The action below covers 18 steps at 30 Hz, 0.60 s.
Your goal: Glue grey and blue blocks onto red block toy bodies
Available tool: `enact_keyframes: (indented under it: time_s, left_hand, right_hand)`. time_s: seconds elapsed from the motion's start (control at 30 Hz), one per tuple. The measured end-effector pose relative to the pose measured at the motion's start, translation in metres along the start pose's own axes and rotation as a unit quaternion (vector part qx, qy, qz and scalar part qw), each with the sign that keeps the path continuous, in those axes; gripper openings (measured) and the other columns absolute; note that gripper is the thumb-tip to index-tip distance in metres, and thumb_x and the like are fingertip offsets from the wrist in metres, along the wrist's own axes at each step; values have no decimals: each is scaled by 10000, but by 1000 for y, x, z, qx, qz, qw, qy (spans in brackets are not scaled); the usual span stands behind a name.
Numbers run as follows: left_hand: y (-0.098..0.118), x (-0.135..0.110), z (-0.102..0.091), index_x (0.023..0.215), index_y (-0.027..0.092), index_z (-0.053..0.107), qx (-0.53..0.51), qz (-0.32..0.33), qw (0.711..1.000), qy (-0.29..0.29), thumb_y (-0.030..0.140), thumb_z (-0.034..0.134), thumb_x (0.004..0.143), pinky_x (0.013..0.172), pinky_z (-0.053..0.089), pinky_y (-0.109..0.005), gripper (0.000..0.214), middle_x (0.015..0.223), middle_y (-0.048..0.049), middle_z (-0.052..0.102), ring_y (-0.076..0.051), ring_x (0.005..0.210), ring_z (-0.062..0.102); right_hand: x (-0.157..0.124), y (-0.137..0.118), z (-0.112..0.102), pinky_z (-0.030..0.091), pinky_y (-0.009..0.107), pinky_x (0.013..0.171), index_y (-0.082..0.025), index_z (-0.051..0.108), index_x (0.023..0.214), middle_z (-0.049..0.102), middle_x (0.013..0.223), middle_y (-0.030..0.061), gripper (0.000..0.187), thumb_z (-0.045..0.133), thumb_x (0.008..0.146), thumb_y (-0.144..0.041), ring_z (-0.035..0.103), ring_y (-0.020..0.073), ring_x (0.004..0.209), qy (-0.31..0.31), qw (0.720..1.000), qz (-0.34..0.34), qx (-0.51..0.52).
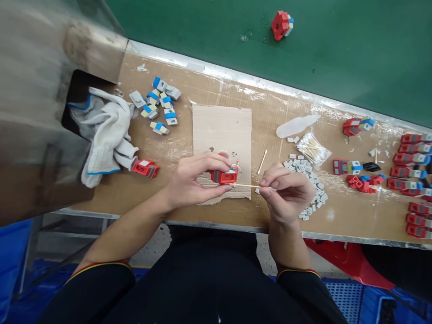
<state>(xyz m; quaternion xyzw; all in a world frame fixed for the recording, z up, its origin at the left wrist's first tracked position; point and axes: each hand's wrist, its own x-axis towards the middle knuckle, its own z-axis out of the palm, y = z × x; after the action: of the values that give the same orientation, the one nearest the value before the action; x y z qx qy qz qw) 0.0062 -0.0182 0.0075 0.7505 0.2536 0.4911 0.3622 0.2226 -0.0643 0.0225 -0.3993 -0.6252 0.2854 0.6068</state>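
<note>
My left hand (197,177) grips a red plastic toy part (224,176) between thumb and fingers, above a piece of cardboard (221,128). From the right, my right hand (286,188) pinches a cotton swab (249,185) by its stick. The swab's far tip meets the lower edge of the red part, near my left thumb. Another cotton swab (262,162) lies on the table just beyond my right hand. Close to that hand spreads a pile of small grey plastic pieces (305,168).
White gloves (108,130) lie at left beside a red part (146,168). Several grey-blue parts (166,100) sit behind them. To the right are a bag of swabs (313,149), a translucent bottle (297,126) and rows of red toy parts (407,172). A green surface (337,58) runs along the back.
</note>
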Motion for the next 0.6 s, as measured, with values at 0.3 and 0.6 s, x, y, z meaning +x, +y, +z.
enact_keyframes:
  time_s: [0.3, 0.6]
  left_hand:
    - [0, -1, 0, 1020, 222, 734, 1, -3, 1000, 3, 241, 888, 836, 880, 709, -342, 241, 989, -69, 837, -186, 859, 812]
    - [1, 0, 0, 1011, 209, 728, -6, 2, 1000, 2, 240, 893, 833, 883, 708, -344, 244, 996, -79, 838, -183, 823, 810]
  right_hand:
    - [-1, 1, 1, 515, 308, 541, -268, 657, 901, 726, 716, -33, 159, 810, 920, -230, 677, 157, 604, -13, 999, 10, 28]
    - [0, 1, 2, 526, 304, 547, -262, 659, 902, 724, 714, -32, 155, 807, 922, -222, 676, 153, 604, -15, 999, 5, 30]
